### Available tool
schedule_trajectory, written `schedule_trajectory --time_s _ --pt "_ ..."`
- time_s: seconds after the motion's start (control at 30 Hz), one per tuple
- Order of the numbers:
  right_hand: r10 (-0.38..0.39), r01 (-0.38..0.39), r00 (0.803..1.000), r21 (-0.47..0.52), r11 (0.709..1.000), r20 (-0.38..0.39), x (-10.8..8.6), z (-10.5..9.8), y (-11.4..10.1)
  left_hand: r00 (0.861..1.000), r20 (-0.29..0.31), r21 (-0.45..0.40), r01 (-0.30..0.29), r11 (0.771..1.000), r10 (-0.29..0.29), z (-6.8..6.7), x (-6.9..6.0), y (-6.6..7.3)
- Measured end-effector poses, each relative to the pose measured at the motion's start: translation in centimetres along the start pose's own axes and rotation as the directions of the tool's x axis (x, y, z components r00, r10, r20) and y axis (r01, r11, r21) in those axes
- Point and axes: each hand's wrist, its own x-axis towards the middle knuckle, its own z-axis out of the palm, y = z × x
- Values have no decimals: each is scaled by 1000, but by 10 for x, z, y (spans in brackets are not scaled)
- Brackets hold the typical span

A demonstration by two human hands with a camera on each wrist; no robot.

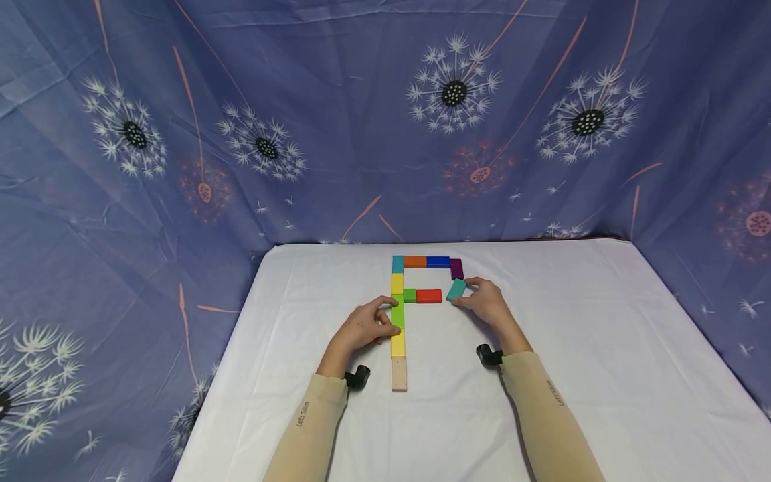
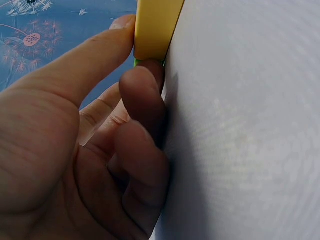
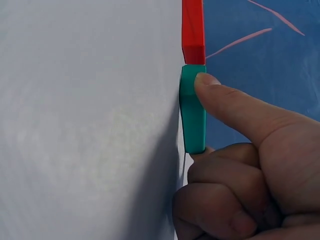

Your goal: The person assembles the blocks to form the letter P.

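Note:
My right hand (image 1: 490,302) pinches a teal block (image 1: 456,290) between thumb and fingers. That block is tilted, its near end close to a red block (image 1: 430,296) and its far end below a purple block (image 1: 457,268). My left hand (image 1: 363,326) touches the column of blocks from its left side. Its index finger is on a long green block (image 1: 397,313), and its thumb is by the joint with a yellow block (image 1: 398,345). In the left wrist view the thumb lies against the yellow block (image 2: 156,30), and the other fingers curl near the cloth.
A wooden block (image 1: 399,373) ends the column nearest me. Farther up are another yellow block (image 1: 397,283) and a light blue block (image 1: 398,264). An orange block (image 1: 415,262) and a dark blue block (image 1: 438,262) form the top row. A small green block (image 1: 409,295) adjoins the red one. White cloth (image 1: 578,361) covers the table.

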Motion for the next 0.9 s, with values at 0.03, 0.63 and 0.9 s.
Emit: schedule_trajectory --time_s 0.03,0.63,0.9 --pt "-2 2 1000 -7 1000 -5 0 1 0 1000 0 1 -1 1000 1 0 0 0" --pt "-6 5 1000 -48 999 -26 0 5 -1 1000 -8 7 0 1000 0 0 -1 1" --pt "-17 14 999 -67 998 -35 -1 7 -1 1000 -1 14 -17 1000 17 0 -2 1"
